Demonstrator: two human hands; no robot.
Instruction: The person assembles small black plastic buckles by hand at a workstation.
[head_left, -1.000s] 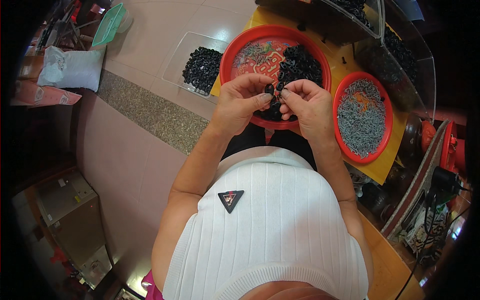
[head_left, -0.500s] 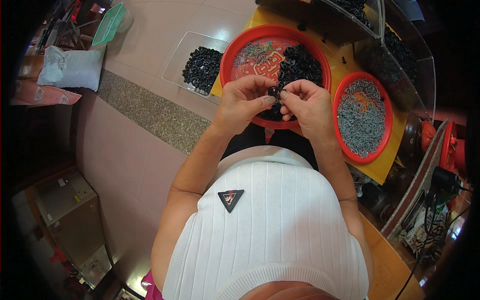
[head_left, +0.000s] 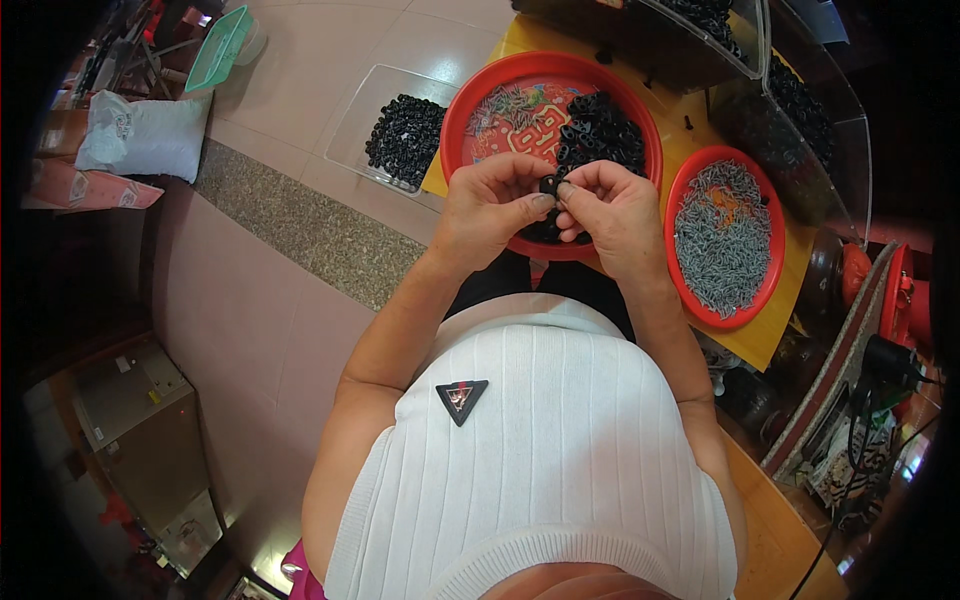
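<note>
Black piece (head_left: pixel 549 184) has shifted right since a second ago, closing the gap between our hands. We see it above the near side of the large red tray (head_left: pixel 452 125) on the yellow surface (head_left: pixel 768 337). Left hand (head_left: pixel 478 205): grip nearly closed, thumb and fingers pinching the piece. Right hand (head_left: pixel 622 212): grip pinched at its right side; anything else inside we can't tell. Fingers cover much of it, so we can't tell its long axis or which way it points.
</note>
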